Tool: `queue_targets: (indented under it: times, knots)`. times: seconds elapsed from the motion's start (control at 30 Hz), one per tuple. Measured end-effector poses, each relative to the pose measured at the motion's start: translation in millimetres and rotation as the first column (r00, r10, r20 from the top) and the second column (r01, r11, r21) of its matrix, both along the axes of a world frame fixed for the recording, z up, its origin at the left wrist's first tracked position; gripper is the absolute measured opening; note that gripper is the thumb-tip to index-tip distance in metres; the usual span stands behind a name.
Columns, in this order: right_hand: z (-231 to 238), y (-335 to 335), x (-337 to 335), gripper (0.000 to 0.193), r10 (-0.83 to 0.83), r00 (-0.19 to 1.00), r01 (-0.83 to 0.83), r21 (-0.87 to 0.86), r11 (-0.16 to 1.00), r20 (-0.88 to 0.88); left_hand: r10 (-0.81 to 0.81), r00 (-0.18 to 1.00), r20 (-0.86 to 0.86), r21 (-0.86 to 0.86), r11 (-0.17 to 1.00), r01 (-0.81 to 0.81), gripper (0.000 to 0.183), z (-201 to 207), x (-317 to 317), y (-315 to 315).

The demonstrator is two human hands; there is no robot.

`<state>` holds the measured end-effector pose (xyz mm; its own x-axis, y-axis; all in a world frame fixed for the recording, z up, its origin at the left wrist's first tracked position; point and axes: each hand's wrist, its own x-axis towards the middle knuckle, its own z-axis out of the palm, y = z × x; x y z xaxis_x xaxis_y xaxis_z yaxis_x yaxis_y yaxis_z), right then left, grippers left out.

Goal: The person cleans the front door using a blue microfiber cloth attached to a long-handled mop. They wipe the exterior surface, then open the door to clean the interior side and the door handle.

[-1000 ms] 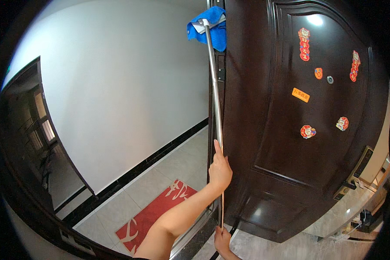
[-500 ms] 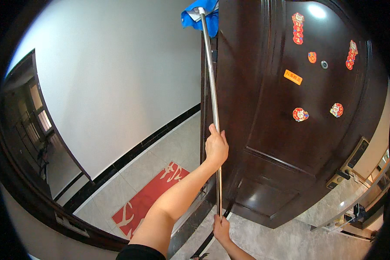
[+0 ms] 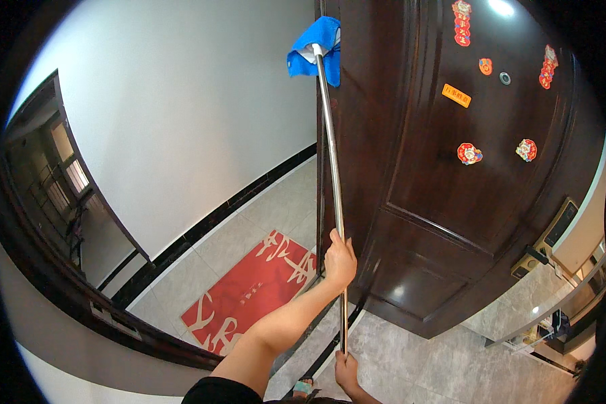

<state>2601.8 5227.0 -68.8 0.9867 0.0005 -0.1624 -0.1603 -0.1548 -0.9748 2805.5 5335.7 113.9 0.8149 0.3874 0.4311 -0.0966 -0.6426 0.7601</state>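
Dark brown door (image 3: 464, 195), pale wall (image 3: 188, 121); silver pole (image 3: 332, 155) runs up to blue cloth (image 3: 324, 32) at the door's edge. Left grip (image 3: 341, 261) closed around the pole, right grip (image 3: 347, 370) clasping its low end. Can't make out what's under the cloth.

Pole (image 3: 332, 158): bare metal, smooth, polished to a bright sheen. Head joint (image 3: 317, 50): white, plastic in appearance. Blue cloth (image 3: 324, 32): textile, matt, with a soft, napped face. Door (image 3: 421, 246): dark, wood-like finish, smooth and glossy, with a lamp glare on the upper panel. Lock plate (image 3: 560, 225): gold-toned, metallic in look, with a dark glossy inset. Wall (image 3: 182, 121): matt, paint-like coating. Skirting (image 3: 215, 213): black, polished. Floor (image 3: 417, 363): grey stone-look tile, smooth, slight sheen. Mat (image 3: 252, 293): red, matt; fibre undetermined. Sleeve (image 3: 222, 392): black matt cloth.
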Motion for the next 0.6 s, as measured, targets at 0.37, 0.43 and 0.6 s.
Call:
queue_targets:
  times: [0.37, 0.43, 0.6]
  knots:
    - [3, -21, -23, 0.036, -0.01, 0.999, 0.005, -0.145, 0.989, -0.032, 0.031, 0.999, 0.009, -0.003, 1.0, -0.031, 0.035, -19, -14, -13]
    - [5, -22, -22, 0.035, -0.028, 1.0, 0.03, -0.194, 0.98, 0.015, 0.002, 0.999, 0.04, -0.021, 1.0, -0.001, 0.036, -11, -20, -15]
    - [17, -22, -40, 0.033, -0.069, 0.996, 0.078, -0.223, 0.972, 0.048, -0.029, 0.99, 0.137, -0.064, 0.997, 0.038, 0.037, -9, -40, -18]
